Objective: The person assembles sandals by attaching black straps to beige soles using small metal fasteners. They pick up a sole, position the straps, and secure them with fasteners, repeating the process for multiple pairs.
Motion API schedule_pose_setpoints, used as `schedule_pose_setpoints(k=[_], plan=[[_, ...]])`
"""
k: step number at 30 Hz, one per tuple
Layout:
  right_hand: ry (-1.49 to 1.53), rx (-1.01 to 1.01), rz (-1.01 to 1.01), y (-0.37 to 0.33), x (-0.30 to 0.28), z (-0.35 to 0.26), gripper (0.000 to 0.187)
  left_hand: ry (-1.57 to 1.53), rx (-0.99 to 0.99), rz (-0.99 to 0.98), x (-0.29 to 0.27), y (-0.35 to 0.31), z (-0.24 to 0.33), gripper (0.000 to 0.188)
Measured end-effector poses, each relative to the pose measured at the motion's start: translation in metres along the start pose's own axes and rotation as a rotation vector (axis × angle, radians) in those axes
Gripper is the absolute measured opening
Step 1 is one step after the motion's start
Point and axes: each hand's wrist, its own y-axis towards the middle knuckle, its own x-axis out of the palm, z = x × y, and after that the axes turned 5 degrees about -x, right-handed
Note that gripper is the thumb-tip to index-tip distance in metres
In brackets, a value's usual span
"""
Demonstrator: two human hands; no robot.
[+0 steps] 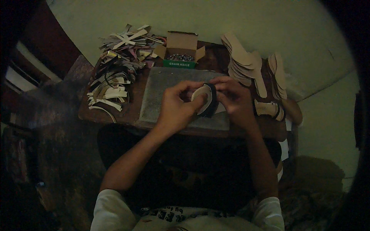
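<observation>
Over the grey rectangular slab (pixel 158 92), curved beige piece (pixel 202 91) and long black band (pixel 212 101) are pinched by left hand (pixel 178 103) and right hand (pixel 236 97), edges best kept aligned.

We see a pale greenish wall (pixel 192 19) rising beyond the far edge of the brown wooden tabletop (pixel 268 130). Off its far left corner, we make out a dark reddish-brown panel (pixel 50 36), with pale bands (pixel 31 63) across dark material nearer to us. Beyond the left edge lies a dark, mottled floor (pixel 65 154). Past the near right corner, a broad shadow (pixel 322 173) falls on a pale surface. Our light is dim throughout.
</observation>
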Motion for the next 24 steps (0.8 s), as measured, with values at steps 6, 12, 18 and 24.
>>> schedule_pose_setpoints(k=[6,12,18,24], plan=[[-0.079,-0.034,-0.018,0.002,0.003,-0.012,0.014,0.0,0.006,-0.011,0.0,-0.001,0.003,0.028],[-0.026,0.003,-0.045,0.002,0.003,-0.01,0.014,-0.073,-0.088,-0.044,0.001,-0.001,0.003,0.029],[0.075,0.065,-0.034,-0.002,0.005,0.001,0.013,-0.068,-0.122,-0.05,0.001,-0.001,0.0,0.029],[0.101,0.066,-0.026,-0.004,0.008,0.004,0.013,-0.062,-0.12,-0.04,0.002,0.0,-0.002,0.029]])
